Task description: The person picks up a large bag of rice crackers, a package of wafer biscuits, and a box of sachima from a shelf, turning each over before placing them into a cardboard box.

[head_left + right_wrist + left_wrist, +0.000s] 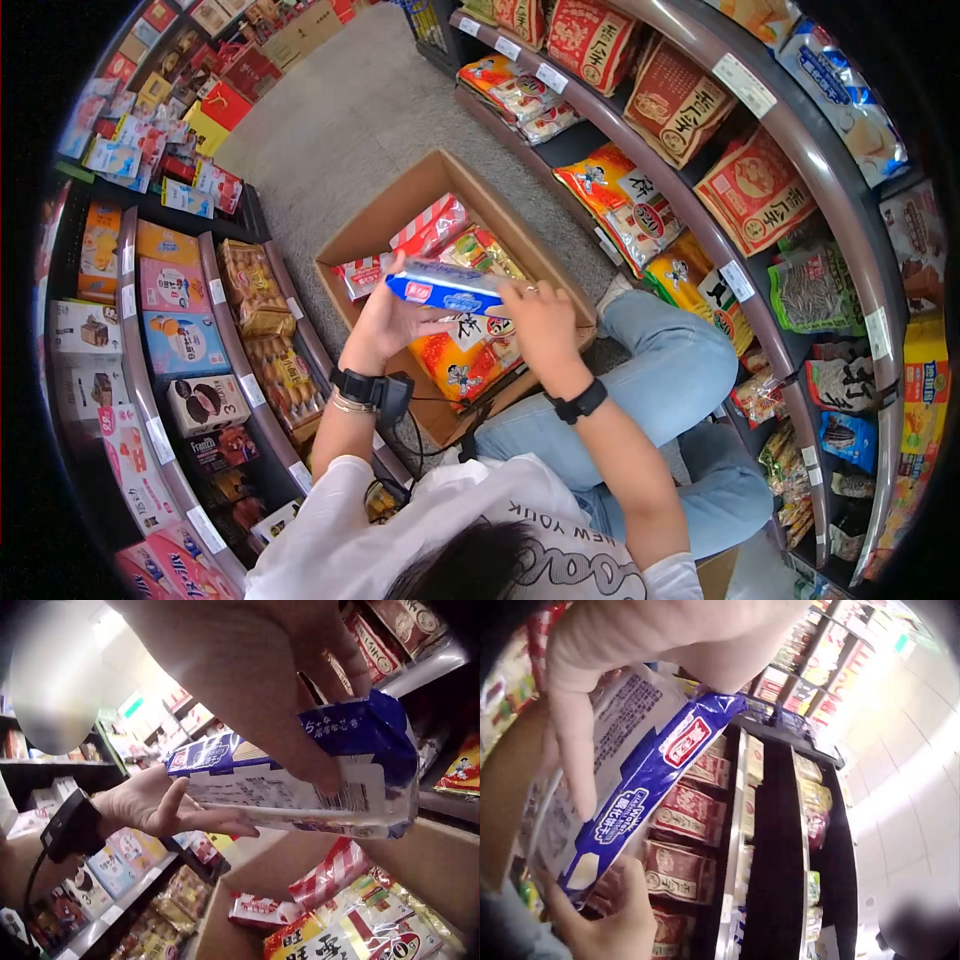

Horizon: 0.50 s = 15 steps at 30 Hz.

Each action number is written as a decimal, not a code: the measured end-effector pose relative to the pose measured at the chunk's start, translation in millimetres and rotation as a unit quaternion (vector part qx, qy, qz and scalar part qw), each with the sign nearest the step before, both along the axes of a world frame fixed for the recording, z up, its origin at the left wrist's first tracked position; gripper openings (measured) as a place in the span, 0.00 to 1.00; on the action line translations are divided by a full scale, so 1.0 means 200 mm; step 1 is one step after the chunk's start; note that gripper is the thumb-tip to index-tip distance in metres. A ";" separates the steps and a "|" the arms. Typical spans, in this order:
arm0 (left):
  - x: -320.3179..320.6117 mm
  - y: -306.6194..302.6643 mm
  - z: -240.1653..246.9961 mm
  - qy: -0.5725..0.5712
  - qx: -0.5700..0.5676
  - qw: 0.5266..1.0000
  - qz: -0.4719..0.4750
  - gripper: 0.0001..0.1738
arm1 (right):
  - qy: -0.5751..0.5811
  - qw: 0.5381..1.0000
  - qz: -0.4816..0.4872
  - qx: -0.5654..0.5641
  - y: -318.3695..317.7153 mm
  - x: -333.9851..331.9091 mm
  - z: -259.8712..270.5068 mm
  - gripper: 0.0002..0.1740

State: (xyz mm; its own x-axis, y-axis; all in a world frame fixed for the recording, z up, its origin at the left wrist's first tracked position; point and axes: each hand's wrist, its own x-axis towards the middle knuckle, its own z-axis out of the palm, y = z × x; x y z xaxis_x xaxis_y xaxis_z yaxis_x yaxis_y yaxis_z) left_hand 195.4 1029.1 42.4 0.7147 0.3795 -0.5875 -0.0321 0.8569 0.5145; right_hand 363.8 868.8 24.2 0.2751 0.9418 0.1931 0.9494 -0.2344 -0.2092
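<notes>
A blue and white pack of wafer biscuits [450, 288] is held in both hands above an open cardboard box [345, 265]. My left hand [375, 325] holds its left end, with fingers stretched along the pack in the right wrist view. At the other end, my right hand [540, 325] grips the pack, its thumb lying on the white printed face beside the barcode [352, 796]. In the left wrist view, the pack's blue side [649, 791] shows the brand label. Inside the box lie an orange rice cracker bag [465, 365] and red-and-white striped packs [430, 225].
Shelves of boxed cakes [185, 340] and bagged biscuits [255, 285] stand close on the left. On the right, a curved shelf [690, 185] carries red snack bags [755, 190] and orange cracker bags [620, 205]. The person's bent leg [650, 350] is beside the box. Grey floor [330, 120] stretches ahead.
</notes>
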 end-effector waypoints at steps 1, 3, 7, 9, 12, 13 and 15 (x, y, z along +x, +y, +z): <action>-0.05 0.03 -0.05 0.025 -0.019 1.000 0.000 0.36 | -0.015 1.000 0.010 -0.017 0.03 -0.04 -0.05 0.09; -0.16 0.05 -0.12 0.047 -0.057 0.995 0.065 0.29 | -0.017 0.999 0.036 -0.025 0.07 -0.10 -0.08 0.09; -0.31 0.09 -0.17 0.143 -0.012 0.980 0.141 0.25 | 0.033 0.998 0.051 -0.013 0.13 -0.15 -0.19 0.14; -0.40 0.16 -0.25 0.139 0.029 0.980 0.141 0.25 | 0.077 0.996 0.037 -0.029 0.16 -0.15 -0.21 0.15; -0.44 0.27 -0.32 0.177 0.108 0.963 0.174 0.26 | 0.137 0.987 0.035 -0.079 0.17 -0.10 -0.23 0.17; -0.44 0.31 -0.33 0.201 0.144 0.951 0.187 0.25 | 0.160 0.982 0.029 -0.096 0.17 -0.08 -0.25 0.20; -0.44 0.38 -0.39 0.219 0.203 0.932 0.204 0.23 | 0.178 0.979 0.013 -0.102 0.16 -0.04 -0.25 0.21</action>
State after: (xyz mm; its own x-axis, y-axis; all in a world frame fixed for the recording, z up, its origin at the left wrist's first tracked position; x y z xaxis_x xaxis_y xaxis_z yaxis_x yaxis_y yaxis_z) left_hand 107.9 1106.0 -34.8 0.1875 0.8218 -0.5380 -0.0222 0.5511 0.8341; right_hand 355.3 901.2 -25.8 0.2653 0.9586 -0.1031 0.8315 -0.2817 -0.4789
